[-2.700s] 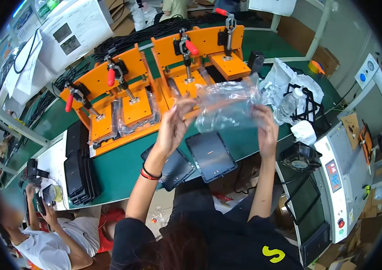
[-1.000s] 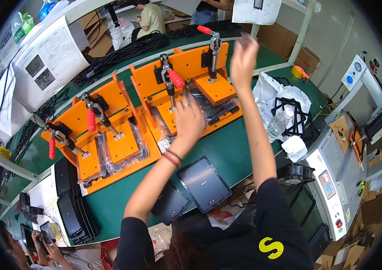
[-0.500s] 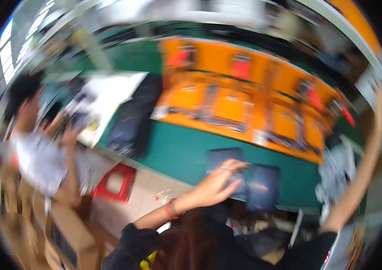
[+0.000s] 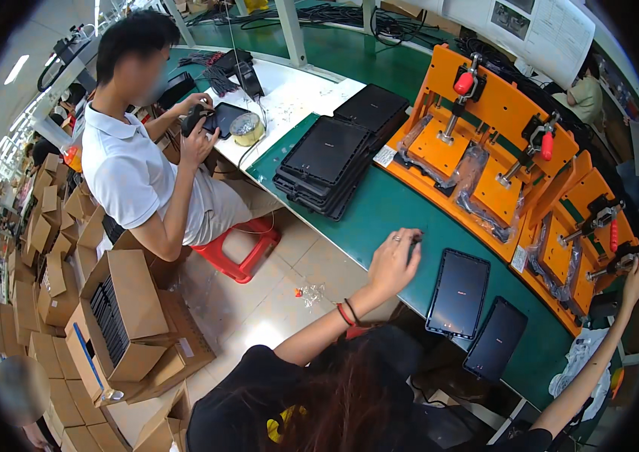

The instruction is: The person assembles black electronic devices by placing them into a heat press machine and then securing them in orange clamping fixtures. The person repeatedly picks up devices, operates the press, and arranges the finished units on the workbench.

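My left grip (image 4: 395,264) pinches a small dark piece (image 4: 416,239), a black housing (image 4: 458,292) to its right. My right grip (image 4: 634,283) touches a toggle clamp (image 4: 625,263); whether clenched, I can't tell.

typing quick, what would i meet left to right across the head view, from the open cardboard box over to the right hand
Open cardboard box → red stool → stack of black cases → left hand → first flat black panel → second flat black panel → crumpled white sheeting → right hand

Green bench (image 4: 402,215) — orange fixtures (image 4: 497,190), stacked casings (image 4: 323,151), two panels (image 4: 458,292)
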